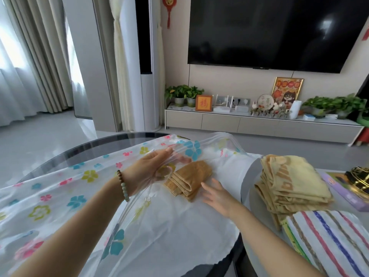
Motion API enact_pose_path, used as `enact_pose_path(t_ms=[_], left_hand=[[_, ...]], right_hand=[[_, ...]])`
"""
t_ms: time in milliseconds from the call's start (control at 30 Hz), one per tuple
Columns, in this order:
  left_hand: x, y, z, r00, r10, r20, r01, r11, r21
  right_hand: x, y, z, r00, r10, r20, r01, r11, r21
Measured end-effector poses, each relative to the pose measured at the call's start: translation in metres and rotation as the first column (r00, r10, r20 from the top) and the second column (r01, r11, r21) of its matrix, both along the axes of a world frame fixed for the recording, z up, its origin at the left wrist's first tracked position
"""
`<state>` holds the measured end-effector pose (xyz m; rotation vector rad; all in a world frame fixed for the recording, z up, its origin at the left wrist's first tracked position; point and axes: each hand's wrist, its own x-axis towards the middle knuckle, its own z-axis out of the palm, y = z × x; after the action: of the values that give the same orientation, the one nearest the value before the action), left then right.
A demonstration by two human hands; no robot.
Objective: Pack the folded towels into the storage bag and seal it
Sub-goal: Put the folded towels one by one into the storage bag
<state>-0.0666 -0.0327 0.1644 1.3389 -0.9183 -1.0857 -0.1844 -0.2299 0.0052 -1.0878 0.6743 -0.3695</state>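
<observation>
Pinching the storage bag [79, 176] open with our left hand [157, 166]; right hand [217, 194], released, sits nearer the towel stack [289, 182], rightward.

storage bag [83, 172] mouth lifted open | towel stack [289, 184] crowds right

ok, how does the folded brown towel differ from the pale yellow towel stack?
The folded brown towel is single, darker, lying in the mouth of the flowered plastic storage bag; the pale yellow towel stack is several high, lettered, outside it. Both are folded.
</observation>
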Motion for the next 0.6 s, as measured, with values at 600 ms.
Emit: enact_pose_path(t_ms=[600], left_hand=[[-0.079, -0.046, -0.065, 0.858, 0.027, 0.513, -0.051, 0.998, 0.033]], right_hand=[[-0.314, -0.033, 0.098, 0.735, -0.305, -0.605, -0.084, 0.845, -0.528]])
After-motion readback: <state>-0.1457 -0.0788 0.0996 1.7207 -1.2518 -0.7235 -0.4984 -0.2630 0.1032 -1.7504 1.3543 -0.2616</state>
